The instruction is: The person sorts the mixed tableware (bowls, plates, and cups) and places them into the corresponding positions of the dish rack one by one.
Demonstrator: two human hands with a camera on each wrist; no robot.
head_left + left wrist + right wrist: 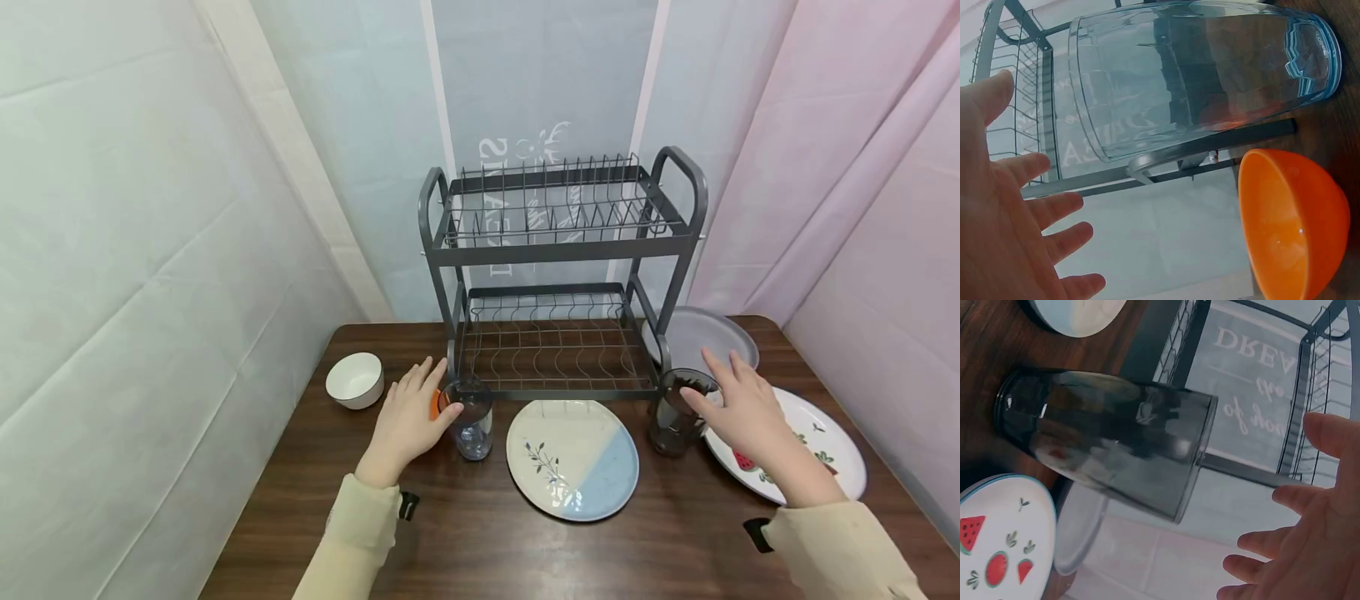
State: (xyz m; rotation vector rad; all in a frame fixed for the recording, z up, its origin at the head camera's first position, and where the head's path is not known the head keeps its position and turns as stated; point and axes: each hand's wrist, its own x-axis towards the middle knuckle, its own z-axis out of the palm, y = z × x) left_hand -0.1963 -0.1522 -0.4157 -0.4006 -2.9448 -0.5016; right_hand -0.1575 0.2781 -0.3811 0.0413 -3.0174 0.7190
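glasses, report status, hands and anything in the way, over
Left hand empty near clear glass, right hand empty near dark glass. Both glasses upright, ungripped. Orange bowl sits beside clear glass; watermelon plate beside dark one.

Bright, diffuse light in the head view — both wrist views dimmer and greyer.
Small white glints mark the round cream-and-blue glazed plate (572, 460), and a soft sheen lies along the near edge of the dark brown wooden table (540, 562). A pinpoint highlight shows inside the glossy orange bowl (1294, 225) — while the right wrist view renders white printed lettering (1255, 350) slightly soft.
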